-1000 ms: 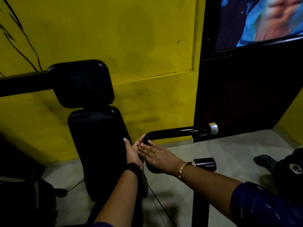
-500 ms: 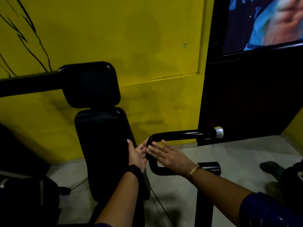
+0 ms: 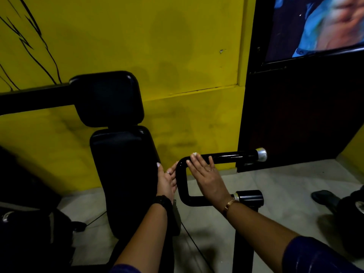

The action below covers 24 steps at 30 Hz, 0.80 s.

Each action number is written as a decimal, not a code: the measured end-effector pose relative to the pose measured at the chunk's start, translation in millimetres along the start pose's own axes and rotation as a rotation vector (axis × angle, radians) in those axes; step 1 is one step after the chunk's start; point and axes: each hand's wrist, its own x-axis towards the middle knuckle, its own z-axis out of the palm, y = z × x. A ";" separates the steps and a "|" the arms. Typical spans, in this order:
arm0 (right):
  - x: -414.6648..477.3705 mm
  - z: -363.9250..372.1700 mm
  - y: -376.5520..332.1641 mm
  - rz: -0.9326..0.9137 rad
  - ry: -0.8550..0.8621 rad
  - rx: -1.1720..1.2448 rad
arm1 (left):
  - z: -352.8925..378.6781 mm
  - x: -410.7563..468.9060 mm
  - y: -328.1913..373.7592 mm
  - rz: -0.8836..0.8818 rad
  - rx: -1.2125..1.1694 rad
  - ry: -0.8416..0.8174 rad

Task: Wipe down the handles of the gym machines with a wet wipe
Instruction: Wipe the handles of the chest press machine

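Beside the back pad, the glossy black U-shaped handle runs rightward to a silver cap, left hand and right hand straight-fingered at its bend.

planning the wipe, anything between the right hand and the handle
Nothing visible: the right hand lies flat across the handle near its bend, and the bar beyond is bare up to the silver cap.

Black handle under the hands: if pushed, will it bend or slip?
Probably stiff: the handle looks like a thick bent metal tube with a silver end cap. Its glossy shine suggests a slick surface, so the flat right hand may slide along it. It seems to join a post, so it likely won't lift free.
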 end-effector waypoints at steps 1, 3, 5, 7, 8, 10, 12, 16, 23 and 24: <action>-3.4 -0.7 -1.3 -0.014 -0.013 0.000 | 2.1 -2.2 0.6 0.026 0.045 0.006; -12.6 -0.7 -1.8 -0.120 -0.067 -0.024 | 5.8 -3.9 0.6 0.125 0.172 -0.006; -27.4 3.1 -6.2 -0.235 -0.169 -0.037 | 5.0 -2.6 0.1 0.271 0.414 -0.051; -45.2 9.6 -11.8 -0.221 -0.255 -0.006 | 4.0 0.6 2.7 0.442 0.742 -0.125; -53.1 13.0 -13.4 -0.204 -0.297 0.006 | 3.7 2.6 4.4 0.526 0.928 -0.163; -69.5 16.0 -10.2 -0.234 -0.375 0.018 | 4.5 4.9 8.0 0.685 1.303 -0.190; -83.3 10.7 -4.1 -0.253 -0.407 0.005 | -0.1 8.3 5.1 0.859 1.596 -0.107; -87.9 5.8 -14.4 -0.022 -0.332 0.005 | -6.6 15.7 -6.6 0.979 1.739 0.023; -62.4 20.0 -65.8 0.103 -0.280 0.136 | -10.9 15.4 -13.3 1.078 1.789 0.104; -67.1 18.6 -59.8 0.060 -0.300 0.104 | -12.3 15.8 -14.2 1.087 1.799 0.121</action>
